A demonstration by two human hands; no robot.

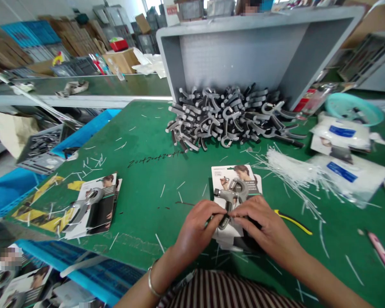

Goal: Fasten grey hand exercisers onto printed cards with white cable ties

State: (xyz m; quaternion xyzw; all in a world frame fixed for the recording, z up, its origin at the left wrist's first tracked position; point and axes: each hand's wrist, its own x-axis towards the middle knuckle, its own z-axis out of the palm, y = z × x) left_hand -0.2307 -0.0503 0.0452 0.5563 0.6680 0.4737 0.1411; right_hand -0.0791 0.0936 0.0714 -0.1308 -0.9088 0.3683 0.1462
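Note:
A grey hand gripper [232, 193] lies on a printed backing card [235, 175] on the green table [147, 149], right in front of me. My left hand [197, 226] and my right hand [263, 224] meet over its lower handles, fingers pinched together on them. What sits between the fingertips is too small to make out. A yellow-handled cutter [293, 221] lies just right of my right hand. A heap of white cable ties [291, 169] lies further right.
A big pile of grey hand grippers [227, 117] spills from a tipped grey crate [244, 51] at the back. Finished carded grippers [90, 205] lie at the left. Plastic bags [343, 137] and a teal bowl [354, 107] are at the right, blue bins [83, 132] at the left.

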